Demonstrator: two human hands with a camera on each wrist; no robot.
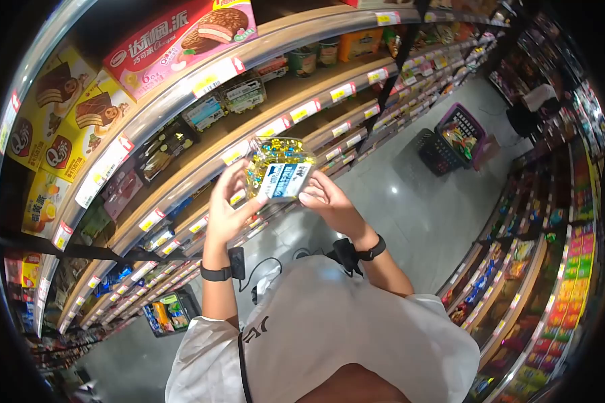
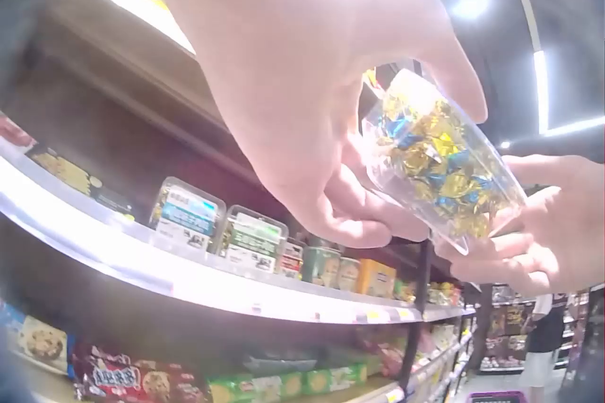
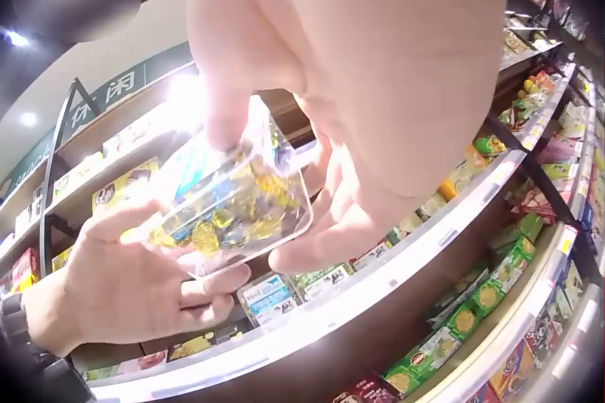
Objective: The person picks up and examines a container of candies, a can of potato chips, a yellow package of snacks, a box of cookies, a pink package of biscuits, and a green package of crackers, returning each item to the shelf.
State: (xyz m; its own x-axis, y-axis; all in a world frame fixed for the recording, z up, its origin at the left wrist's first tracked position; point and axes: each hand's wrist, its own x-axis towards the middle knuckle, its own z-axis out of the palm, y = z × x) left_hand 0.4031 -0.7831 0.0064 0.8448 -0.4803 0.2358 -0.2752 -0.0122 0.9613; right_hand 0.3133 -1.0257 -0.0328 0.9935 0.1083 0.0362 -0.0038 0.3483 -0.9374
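A clear plastic box of candies (image 1: pixel 279 156) in gold and blue foil wrappers is held up between both hands, in front of the shelves. Its white and blue label faces the head camera. My left hand (image 1: pixel 228 203) grips the box's left end, with the thumb near the label and the fingers curled around the side. From the other end my right hand (image 1: pixel 329 199) holds it, thumb and fingers around the edge. Through the clear wall in the left wrist view the wrapped candies (image 2: pixel 444 171) show closely packed.
Similar clear boxes (image 2: pixel 186 215) stand on the shelf behind. A pink chocolate pie carton (image 1: pixel 175 47) and yellow cartons (image 1: pixel 64 107) fill the upper left shelf. A purple-rimmed shopping basket (image 1: pixel 458 138) stands on the aisle floor, another basket (image 1: pixel 171 314) at lower left. A person (image 2: pixel 545 332) stands farther along.
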